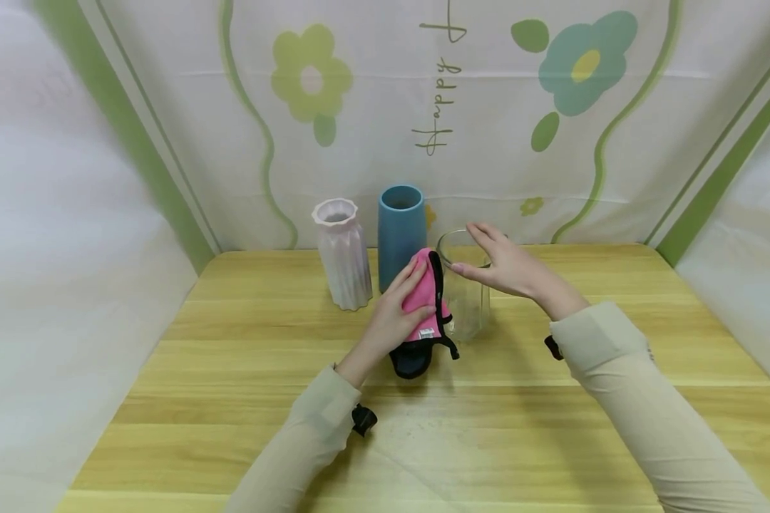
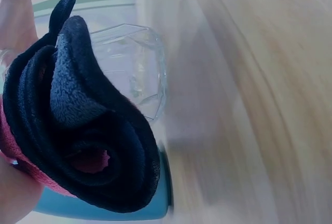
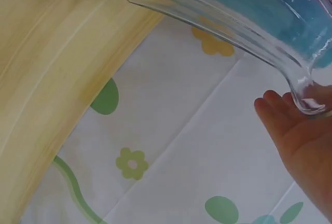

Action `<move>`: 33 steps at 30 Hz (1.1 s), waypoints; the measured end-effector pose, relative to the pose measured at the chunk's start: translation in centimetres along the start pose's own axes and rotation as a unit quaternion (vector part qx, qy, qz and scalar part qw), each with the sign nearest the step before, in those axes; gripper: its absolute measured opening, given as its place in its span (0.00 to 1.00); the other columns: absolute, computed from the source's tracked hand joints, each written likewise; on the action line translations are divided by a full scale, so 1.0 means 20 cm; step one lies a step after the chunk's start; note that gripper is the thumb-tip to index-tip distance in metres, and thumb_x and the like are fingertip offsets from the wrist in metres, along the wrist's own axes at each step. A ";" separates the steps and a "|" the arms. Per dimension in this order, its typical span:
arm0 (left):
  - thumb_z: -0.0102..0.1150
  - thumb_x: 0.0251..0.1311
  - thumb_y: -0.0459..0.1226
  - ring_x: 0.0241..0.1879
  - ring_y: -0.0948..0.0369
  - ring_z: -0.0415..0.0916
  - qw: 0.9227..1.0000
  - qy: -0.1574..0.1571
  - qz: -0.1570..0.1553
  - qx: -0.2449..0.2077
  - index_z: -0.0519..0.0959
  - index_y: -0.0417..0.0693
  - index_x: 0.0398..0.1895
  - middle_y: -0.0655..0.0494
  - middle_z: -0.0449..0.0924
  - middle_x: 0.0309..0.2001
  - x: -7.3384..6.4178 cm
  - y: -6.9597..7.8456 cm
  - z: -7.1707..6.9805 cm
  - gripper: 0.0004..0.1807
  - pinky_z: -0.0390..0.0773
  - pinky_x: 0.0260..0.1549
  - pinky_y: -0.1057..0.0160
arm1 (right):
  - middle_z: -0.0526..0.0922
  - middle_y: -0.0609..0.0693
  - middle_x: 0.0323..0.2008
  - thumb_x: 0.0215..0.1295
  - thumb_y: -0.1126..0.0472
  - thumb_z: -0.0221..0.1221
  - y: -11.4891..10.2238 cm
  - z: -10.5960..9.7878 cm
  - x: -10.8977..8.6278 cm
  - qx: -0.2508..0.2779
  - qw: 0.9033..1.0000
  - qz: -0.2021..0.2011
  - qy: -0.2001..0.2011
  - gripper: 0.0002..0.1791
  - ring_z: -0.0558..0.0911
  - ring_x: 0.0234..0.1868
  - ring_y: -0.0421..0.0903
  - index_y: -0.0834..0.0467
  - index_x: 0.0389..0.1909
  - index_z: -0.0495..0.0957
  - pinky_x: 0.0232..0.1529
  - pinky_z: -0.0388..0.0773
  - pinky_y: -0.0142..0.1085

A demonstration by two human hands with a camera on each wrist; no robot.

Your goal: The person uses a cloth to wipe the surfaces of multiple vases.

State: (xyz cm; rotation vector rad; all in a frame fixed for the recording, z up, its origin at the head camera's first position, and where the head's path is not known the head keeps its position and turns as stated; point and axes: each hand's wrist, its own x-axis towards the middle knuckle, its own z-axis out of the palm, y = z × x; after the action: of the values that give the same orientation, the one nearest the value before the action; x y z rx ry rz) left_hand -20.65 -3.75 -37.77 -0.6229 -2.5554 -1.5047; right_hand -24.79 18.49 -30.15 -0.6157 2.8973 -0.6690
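Observation:
My left hand [image 1: 398,313] holds a folded pink cloth [image 1: 421,299] with black edging, fingers and thumb pressed over its pink side. In the left wrist view the rolled dark end of the cloth [image 2: 104,125] fills the foreground. A clear glass vase [image 1: 471,306] stands upright just right of the cloth. My right hand [image 1: 507,267] is at the vase's rim, with fingers extended and thumb spread apart. The right wrist view shows that hand [image 3: 306,141] beside the flared rim of the vase [image 3: 306,105].
Behind the cloth stands a tall blue vase [image 1: 401,235]. Left of it is a pale pinkish-white pleated vase [image 1: 343,260]. All stand on a wooden table [image 1: 244,370], with a flower-printed white curtain [image 1: 378,128] behind it.

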 end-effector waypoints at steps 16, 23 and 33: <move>0.59 0.63 0.42 0.75 0.45 0.47 1.000 0.013 0.014 0.014 0.62 0.50 0.71 0.53 0.46 0.77 0.06 -0.02 0.08 0.33 0.60 0.67 0.40 | 0.43 0.61 0.76 0.62 0.29 0.48 -0.02 0.03 0.00 0.032 0.999 0.018 0.026 0.54 0.73 0.63 0.61 0.57 0.76 0.37 0.65 0.64 0.60; 0.55 0.65 0.43 0.75 0.37 0.29 0.996 -0.021 0.055 0.067 0.44 0.52 0.77 0.48 0.26 0.78 0.05 -0.06 0.14 0.42 0.44 0.68 0.31 | 0.45 0.62 0.75 0.61 0.28 0.47 -0.03 0.05 0.01 0.029 0.999 0.017 0.040 0.55 0.74 0.62 0.61 0.58 0.76 0.39 0.64 0.65 0.60; 0.60 0.62 0.45 0.74 0.43 0.47 0.988 -0.008 0.084 0.130 0.30 0.47 0.76 0.48 0.31 0.78 0.05 -0.05 0.15 0.54 0.59 0.67 0.39 | 0.45 0.61 0.76 0.61 0.27 0.47 -0.02 0.06 0.00 0.030 0.998 0.024 0.042 0.55 0.75 0.62 0.61 0.58 0.76 0.39 0.64 0.66 0.60</move>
State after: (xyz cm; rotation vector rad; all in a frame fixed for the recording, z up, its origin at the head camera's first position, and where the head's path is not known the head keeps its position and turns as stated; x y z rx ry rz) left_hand -21.56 -1.36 -39.75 -0.7902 -2.5759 -1.0942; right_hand -24.39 17.73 -31.09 -0.5203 2.9455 -0.7891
